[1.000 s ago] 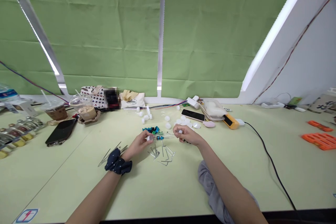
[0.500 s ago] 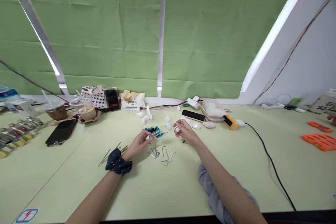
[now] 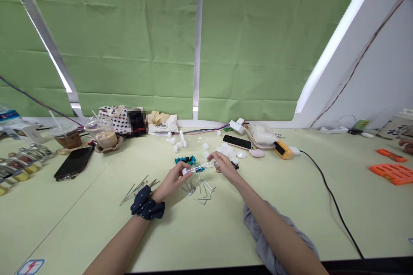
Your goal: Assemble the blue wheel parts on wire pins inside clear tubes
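My left hand (image 3: 172, 178) is closed around the left part of a clear plastic tube (image 3: 202, 166), which has a white end at the thumb. At the tube's right end my right hand (image 3: 226, 167) pinches a small white cap (image 3: 216, 163), partly hidden by the fingers; whether the cap is seated I cannot tell. Behind the tube lie small blue parts (image 3: 181, 160). L-shaped hex keys (image 3: 204, 200) are spread just in front of it. Several loose white caps (image 3: 205, 146) lie farther back on the table.
Thin metal rods (image 3: 129, 193) lie beside my left wrist. Two phones, a black one (image 3: 75, 163) and another (image 3: 237, 142), flank the work. Iced drinks (image 3: 106, 138) stand back left. A black cable (image 3: 329, 193) crosses the right side, near orange parts (image 3: 392, 173) and another person's hand (image 3: 405, 145).
My right hand has moved slightly left and down, bringing the white cap to the tube's right end. The gap between cap and tube has closed. My left hand has shifted slightly right.
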Motion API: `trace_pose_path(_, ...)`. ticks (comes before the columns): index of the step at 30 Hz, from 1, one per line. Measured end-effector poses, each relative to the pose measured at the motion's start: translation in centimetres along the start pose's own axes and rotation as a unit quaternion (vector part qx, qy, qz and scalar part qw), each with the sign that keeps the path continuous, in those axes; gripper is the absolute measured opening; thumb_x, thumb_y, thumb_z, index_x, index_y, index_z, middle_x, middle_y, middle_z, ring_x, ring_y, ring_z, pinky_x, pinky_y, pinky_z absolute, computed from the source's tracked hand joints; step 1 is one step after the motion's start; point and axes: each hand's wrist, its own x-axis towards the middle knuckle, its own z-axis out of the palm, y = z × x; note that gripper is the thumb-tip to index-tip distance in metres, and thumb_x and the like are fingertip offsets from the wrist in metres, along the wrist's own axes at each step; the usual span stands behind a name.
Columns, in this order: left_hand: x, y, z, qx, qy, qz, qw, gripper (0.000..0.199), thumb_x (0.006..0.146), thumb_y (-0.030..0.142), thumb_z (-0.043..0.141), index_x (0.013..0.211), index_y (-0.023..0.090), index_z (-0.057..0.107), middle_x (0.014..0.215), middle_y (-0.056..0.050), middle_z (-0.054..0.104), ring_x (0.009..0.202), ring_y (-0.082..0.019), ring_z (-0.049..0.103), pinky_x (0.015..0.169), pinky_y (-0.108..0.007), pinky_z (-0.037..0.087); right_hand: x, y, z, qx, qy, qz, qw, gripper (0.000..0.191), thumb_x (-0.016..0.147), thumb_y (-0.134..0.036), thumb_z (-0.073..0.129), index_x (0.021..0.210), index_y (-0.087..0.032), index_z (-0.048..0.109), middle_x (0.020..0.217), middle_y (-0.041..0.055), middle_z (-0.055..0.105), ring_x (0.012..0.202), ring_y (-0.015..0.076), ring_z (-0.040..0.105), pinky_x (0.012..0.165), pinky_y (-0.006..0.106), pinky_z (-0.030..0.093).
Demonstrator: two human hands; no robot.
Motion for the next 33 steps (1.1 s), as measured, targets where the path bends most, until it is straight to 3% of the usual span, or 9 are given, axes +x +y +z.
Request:
trace_pose_path(4, -0.3, 1.3, 0.5, 0.027, 0.010, 0.002, 1.000, 0.024, 0.086, 0.041, 0.043, 0.098, 0.020, 0.047, 0.085, -0.002, 0.052, 0.068, -0.013, 0.046, 0.063, -0.026, 0.038, -0.2, 0.1, 0.6, -0.002, 0.030, -0.018, 0.999, 0.041, 0.081, -0.057, 0.040, 0.078, -0.019, 0.053, 0.049, -0.0076, 0.025, 0.040, 0.0062, 0.019, 0.039, 0.019, 0.017)
trace_pose_path(8, -0.6, 2.2, 1.2, 0.018, -0.005, 0.012, 1.000, 0.025, 0.088, 0.039, 0.039, 0.103, 0.020, 0.045, 0.092, -0.004, 0.053, 0.077, -0.015, 0.050, 0.071, -0.027, 0.041, -0.2, 0.4, 1.0, -0.068, 0.074, -0.054, 0.993, 0.040, 0.081, -0.056, 0.040, 0.074, -0.019, 0.051, 0.050, -0.0046, 0.038, 0.039, 0.0074, 0.028, 0.039, 0.020, 0.023)
trace_pose_path(12, -0.7, 2.1, 1.8, 0.042, 0.009, 0.010, 0.999, 0.031, 0.082, 0.042, 0.049, 0.105, 0.021, 0.045, 0.094, -0.004, 0.057, 0.082, -0.016, 0.054, 0.075, -0.028, 0.042, -0.4, 0.3, 1.3, -0.138, 0.102, -0.099, 0.980, 0.034, 0.081, -0.050, 0.043, 0.071, -0.019, 0.049, 0.062, 0.0001, 0.053, 0.046, 0.0092, 0.039, 0.044, 0.022, 0.031)
trace_pose_path(17, -0.7, 1.8, 2.0, 0.069, 0.052, 0.012, 0.996, 0.030, 0.080, 0.041, 0.053, 0.100, 0.021, 0.048, 0.095, -0.004, 0.059, 0.082, -0.016, 0.056, 0.073, -0.028, 0.043, -0.9, 0.0, 2.0, -0.198, 0.128, -0.142, 0.961, 0.028, 0.075, -0.045, 0.055, 0.071, -0.018, 0.048, 0.063, -0.0005, 0.053, 0.054, 0.0111, 0.045, 0.051, 0.022, 0.036)
trace_pose_path(24, -1.1, 2.0, 2.2, 0.063, 0.083, 0.016, 0.994, 0.030, 0.077, 0.041, 0.057, 0.098, 0.022, 0.049, 0.095, -0.005, 0.060, 0.082, -0.018, 0.057, 0.073, -0.030, 0.046, -1.5, -0.3, 2.8, -0.177, 0.170, -0.163, 0.956, 0.024, 0.076, -0.042, 0.054, 0.071, -0.020, 0.047, 0.061, -0.0015, 0.048, 0.053, 0.0111, 0.043, 0.051, 0.024, 0.036)
trace_pose_path(33, -1.0, 2.2, 2.3, 0.061, 0.059, 0.014, 0.996, 0.028, 0.079, 0.041, 0.055, 0.097, 0.021, 0.045, 0.094, -0.004, 0.059, 0.078, -0.016, 0.058, 0.070, -0.027, 0.046, -1.1, 0.1, 2.5, -0.087, 0.094, -0.107, 0.986, 0.023, 0.076, -0.040, 0.054, 0.069, -0.020, 0.047, 0.062, -0.0014, 0.045, 0.048, 0.0086, 0.036, 0.041, 0.021, 0.030)
